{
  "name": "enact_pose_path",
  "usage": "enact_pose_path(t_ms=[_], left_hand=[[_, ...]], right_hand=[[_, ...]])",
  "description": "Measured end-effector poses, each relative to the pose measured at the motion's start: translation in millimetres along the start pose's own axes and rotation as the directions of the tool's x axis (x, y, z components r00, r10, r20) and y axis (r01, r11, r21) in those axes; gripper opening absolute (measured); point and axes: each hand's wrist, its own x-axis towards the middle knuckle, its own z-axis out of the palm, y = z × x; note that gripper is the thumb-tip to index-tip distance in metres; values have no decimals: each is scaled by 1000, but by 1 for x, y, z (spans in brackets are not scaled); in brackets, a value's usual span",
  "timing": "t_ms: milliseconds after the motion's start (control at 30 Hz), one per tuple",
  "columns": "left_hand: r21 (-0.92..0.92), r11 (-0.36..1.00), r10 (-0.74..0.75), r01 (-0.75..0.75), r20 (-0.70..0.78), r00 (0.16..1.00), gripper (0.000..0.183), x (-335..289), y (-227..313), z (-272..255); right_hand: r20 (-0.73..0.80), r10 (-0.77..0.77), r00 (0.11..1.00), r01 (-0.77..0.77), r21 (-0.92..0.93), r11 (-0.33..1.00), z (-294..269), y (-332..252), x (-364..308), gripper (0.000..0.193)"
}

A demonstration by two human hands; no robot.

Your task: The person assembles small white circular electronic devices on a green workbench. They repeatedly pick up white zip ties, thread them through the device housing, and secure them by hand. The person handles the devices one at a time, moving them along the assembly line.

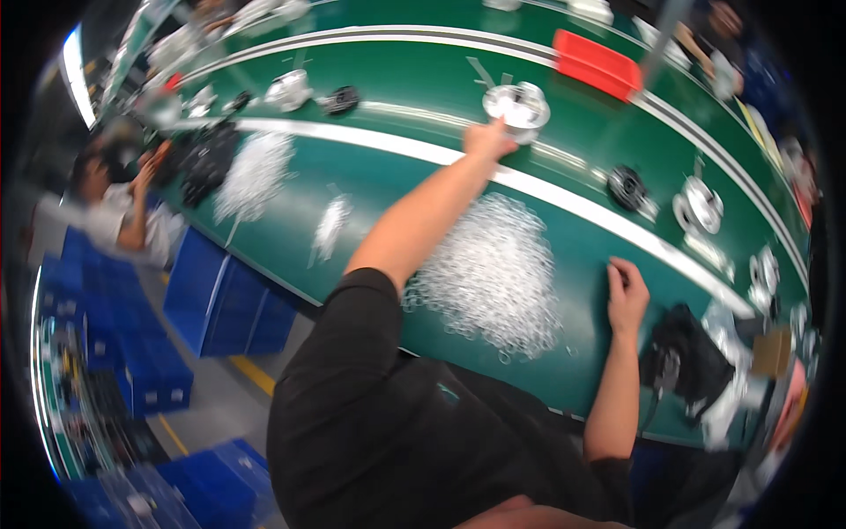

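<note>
My left arm stretches across the green bench, and my left hand (489,139) is closed on the near rim of a shiny silver round metal part (517,108), which rests on the green belt. Its fingertips are partly hidden by the blur. Beneath that forearm spreads a large pile of clear, ring-like pieces (498,278) on the bench top. To the right of the pile my right hand (627,298) hovers over the bench, its fingers loosely bent and a little apart. I see nothing in it.
More silver parts (699,207) and black round parts (627,187) sit along the belt. A red tray (597,64) stands at the far side. Black bags (687,357) lie at right. White pieces (256,176) heap at left, near a seated co-worker (119,207) and blue bins (220,295).
</note>
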Motion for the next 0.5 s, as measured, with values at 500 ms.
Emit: enact_pose_path(t_ms=[500], left_hand=[[352,914,-37,-202,568,822,33,-115,42,36]], right_hand=[[-176,-104,979,113,41,993,-44,-64,31,36]])
